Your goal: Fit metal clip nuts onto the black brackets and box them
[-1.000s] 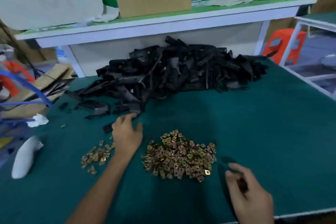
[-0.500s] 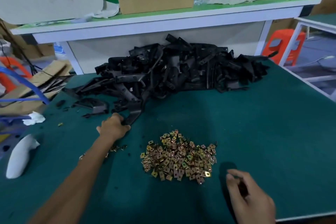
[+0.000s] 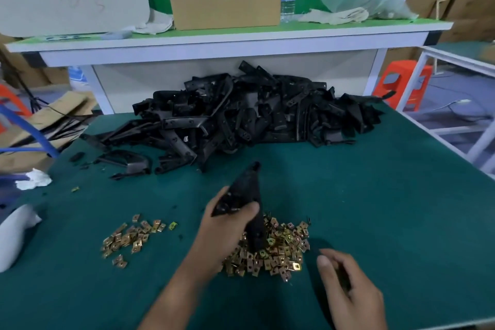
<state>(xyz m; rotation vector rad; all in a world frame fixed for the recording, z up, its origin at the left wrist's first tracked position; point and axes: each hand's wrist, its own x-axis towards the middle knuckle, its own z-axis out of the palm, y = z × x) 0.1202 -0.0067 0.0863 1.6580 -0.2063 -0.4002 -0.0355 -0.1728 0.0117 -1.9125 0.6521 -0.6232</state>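
On the left of the dark green table mat (image 3: 401, 209), the small scatter of brass-coloured metal clip nuts (image 3: 131, 238) lies in plain view; half a second ago the person's forearm crossed over most of it. Just right of it, the left hand (image 3: 222, 228) has come back from the near edge of the big pile of black plastic brackets (image 3: 241, 115), where it was closing on one piece. It now grips that long, tapered black bracket (image 3: 246, 201) with the thumb wrapped over its wide end. The narrow tip points away toward the pile, and the bracket is clear of the table. The bracket's near end hangs over the larger heap of brass-coloured clip nuts (image 3: 278, 254), which lies where it did before. Further right, close to the table's near edge, the right hand (image 3: 348, 292) has barely shifted. Its fingers are curled toward the thumb, and whether they pinch something small cannot be told.
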